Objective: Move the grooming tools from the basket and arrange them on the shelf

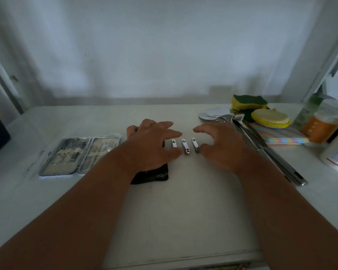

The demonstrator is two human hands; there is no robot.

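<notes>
Clippers: three small metal nail clippers (pixel 185 146) lie side by side in a row on the white shelf (pixel 180 211), roughly parallel, apart from one another, between the two hands.
Handling: judged light, rigid and smooth-sided; likely to skid if nudged. Best pinched across the narrow sides, or slid by a fingertip on the lever.
Left hand: left hand (pixel 154 145) spread flat and relaxed just left of the row, holding nothing; thumb tip near the middle clipper, contact cannot be told.
Right hand: right hand (pixel 220 147) loosely arched just right of the row, fingers relaxed, holding nothing; thumb close beside the rightmost clipper.
Stage: judged to be the aligning of the row; the basket is not in view.
Black case: dark pouch (pixel 154 175) under the left wrist, mostly covered.
Manicure set: open metal case (pixel 78 154) with tools strapped inside, further left, well apart from the row.
Right side: long steel utensils (pixel 265 151), striped cloth (pixel 281 134), sponges (pixel 250 103), bottles (pixel 324 121).
Obstruction: the utensils lie near the right hand and bound any extension of the row that way.
</notes>
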